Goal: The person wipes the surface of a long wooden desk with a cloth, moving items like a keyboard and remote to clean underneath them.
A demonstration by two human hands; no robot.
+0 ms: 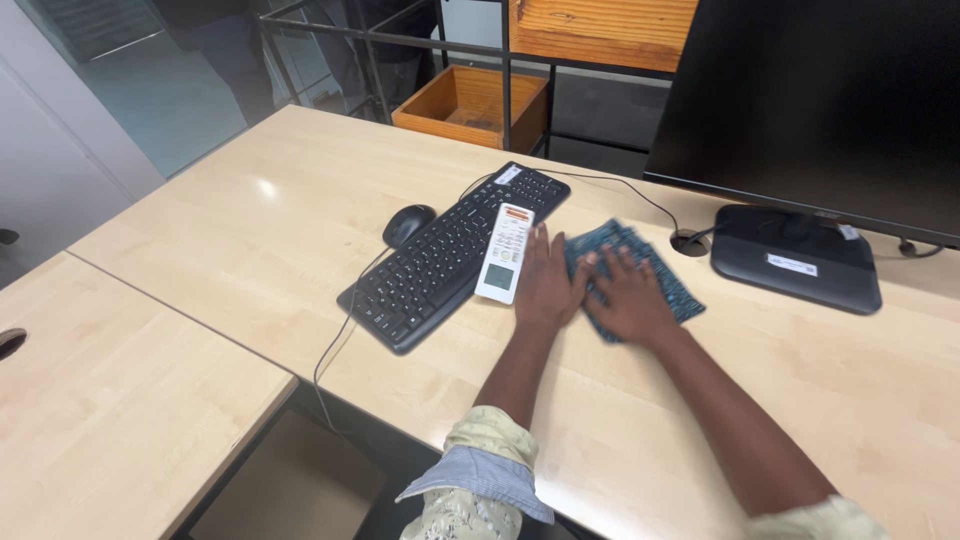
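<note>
A blue patterned cloth (655, 262) lies flat on the light wooden desk (300, 200). My right hand (628, 295) rests palm down on the cloth, fingers spread. Beside it, my left hand (545, 282) lies flat on the desk with its fingers at the cloth's left edge. A white remote control (505, 252) lies just left of my left hand, its top end resting on a black keyboard (445, 258). A black mouse (408, 224) sits left of the keyboard.
A large black monitor (830, 100) stands on its dark base (795, 260) at the back right, cables running behind it. Orange wooden boxes (470, 105) and a metal frame stand beyond the desk. A second desk (110, 400) adjoins at the left.
</note>
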